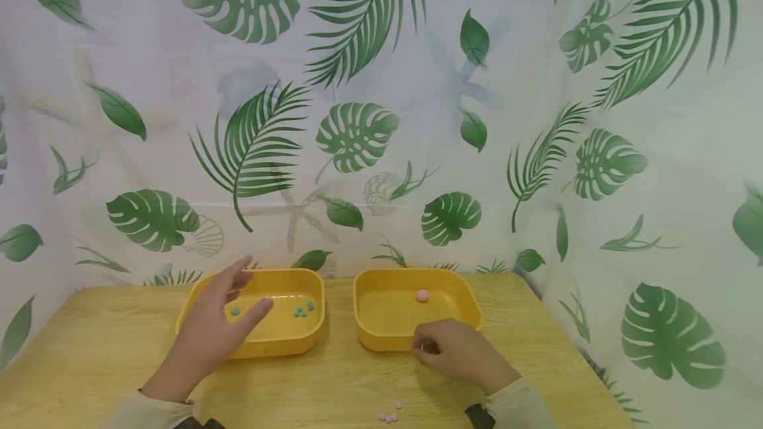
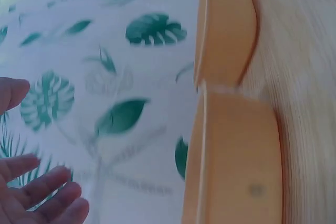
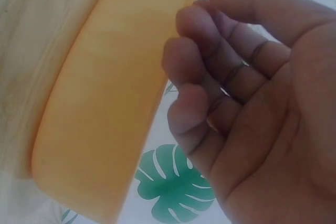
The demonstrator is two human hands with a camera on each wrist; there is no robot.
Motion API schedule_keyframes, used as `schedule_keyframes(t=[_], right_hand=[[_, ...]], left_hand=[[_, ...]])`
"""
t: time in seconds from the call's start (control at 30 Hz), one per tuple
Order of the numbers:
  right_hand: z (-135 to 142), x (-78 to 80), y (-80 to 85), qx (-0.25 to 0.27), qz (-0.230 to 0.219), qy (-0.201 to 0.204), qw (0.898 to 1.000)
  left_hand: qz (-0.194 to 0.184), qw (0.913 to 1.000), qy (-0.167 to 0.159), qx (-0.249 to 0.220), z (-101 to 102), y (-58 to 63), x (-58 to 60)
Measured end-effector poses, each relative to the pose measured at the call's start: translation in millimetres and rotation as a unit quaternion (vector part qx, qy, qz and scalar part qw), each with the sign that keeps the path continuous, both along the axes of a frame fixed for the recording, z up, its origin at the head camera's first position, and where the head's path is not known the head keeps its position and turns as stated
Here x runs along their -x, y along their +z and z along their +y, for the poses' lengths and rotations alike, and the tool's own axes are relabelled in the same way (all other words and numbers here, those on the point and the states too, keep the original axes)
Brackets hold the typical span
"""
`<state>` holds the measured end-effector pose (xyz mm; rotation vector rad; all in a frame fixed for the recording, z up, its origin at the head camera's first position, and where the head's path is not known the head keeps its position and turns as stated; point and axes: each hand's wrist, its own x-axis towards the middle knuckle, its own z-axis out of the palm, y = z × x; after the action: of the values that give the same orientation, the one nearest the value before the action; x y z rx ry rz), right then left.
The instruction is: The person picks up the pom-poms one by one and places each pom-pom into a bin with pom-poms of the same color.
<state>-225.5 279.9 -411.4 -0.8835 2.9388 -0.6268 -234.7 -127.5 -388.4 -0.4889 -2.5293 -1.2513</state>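
My left hand (image 1: 211,323) hovers over the left side of the left yellow tray (image 1: 280,346), thumb and fingers spread apart and holding nothing. Small blue pieces (image 1: 303,312) lie in that tray. At the front right edge of the right yellow tray (image 1: 381,343) is my right hand (image 1: 456,349), its fingers curled. In the right wrist view the thumb tip lies close to the forefinger (image 3: 223,22); whether a small piece is between them is hidden. A round pink piece (image 1: 422,295) sits inside the right tray. Several small pink pieces (image 1: 390,417) lie on the table in front.
Both trays stand side by side at the back of the wooden table (image 1: 334,382), with a narrow gap between them. Behind and to the right hangs a white cloth (image 1: 393,243) printed with green leaves.
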Motion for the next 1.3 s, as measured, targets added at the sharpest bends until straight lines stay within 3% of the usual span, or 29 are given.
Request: schedule_keyframes(t=[0.1,0.23,0.37,0.47,0.6,0.77,0.97,1.1,1.3], right_hand=[[-1,0.1,-1.5,0.005,-0.014,0.014,1.000],[-2,1.2,-4.4,0.002,-0.042,0.028,0.999],[-5,1.4,-8.4,-0.006,-0.080,0.039,0.996],[-10,0.3,-12.1,-0.013,-0.097,0.052,0.994],[-16,-2.6,-16.8,-0.027,-0.109,0.064,0.992],[-21,-6.0,-25.4,-0.035,-0.149,0.049,0.987],[-27,-9.9,-28.9,-0.045,-0.163,0.046,0.985],[-30,-10.7,-28.4,-0.051,-0.160,0.053,0.984],[-31,-9.9,-30.4,-0.053,-0.162,0.067,0.983]], left_hand=[[0.011,0.9988,-0.047,0.005,25,-0.3,-5.3],[-0.007,0.9940,-0.109,-0.002,55,-7.2,-4.8],[-0.049,0.9851,-0.164,0.001,85,-21.4,-3.0],[-0.090,0.9782,-0.187,0.017,105,-32.1,-3.3],[-0.125,0.9737,-0.189,0.021,122,-47.7,0.3],[-0.142,0.9748,-0.172,0.009,133,-63.5,6.3],[-0.181,0.9726,-0.139,-0.045,143,-76.3,14.2],[-0.174,0.9751,-0.121,-0.066,149,-84.4,19.7],[-0.159,0.9757,-0.128,-0.079,156,-88.0,25.8]])
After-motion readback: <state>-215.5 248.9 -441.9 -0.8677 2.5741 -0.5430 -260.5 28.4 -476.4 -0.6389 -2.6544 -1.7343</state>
